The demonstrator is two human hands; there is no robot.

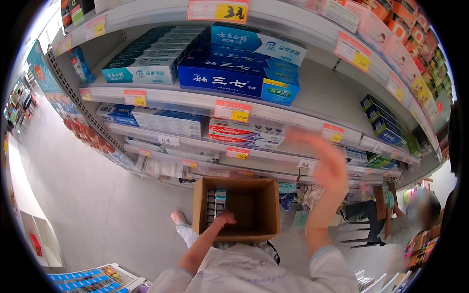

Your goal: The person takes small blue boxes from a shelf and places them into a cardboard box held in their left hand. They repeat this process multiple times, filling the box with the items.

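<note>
An open cardboard carton stands before me, with several small toothpaste boxes lined up along its left inner side. My left hand reaches over the near edge into the carton, beside those boxes. Its fingers are partly hidden, so a grip cannot be made out. Raised to the shelf front, my right hand is blurred by motion. Its fingers stretch toward the right end of the stacked Colgate boxes, and nothing shows in it. Whether it touches them is unclear.
The upper shelf holds dark blue toothpaste boxes and a row of teal-and-white boxes. Price tags line the shelf edges. To the right, a seated person handles boxes. A display rack stands behind at lower left.
</note>
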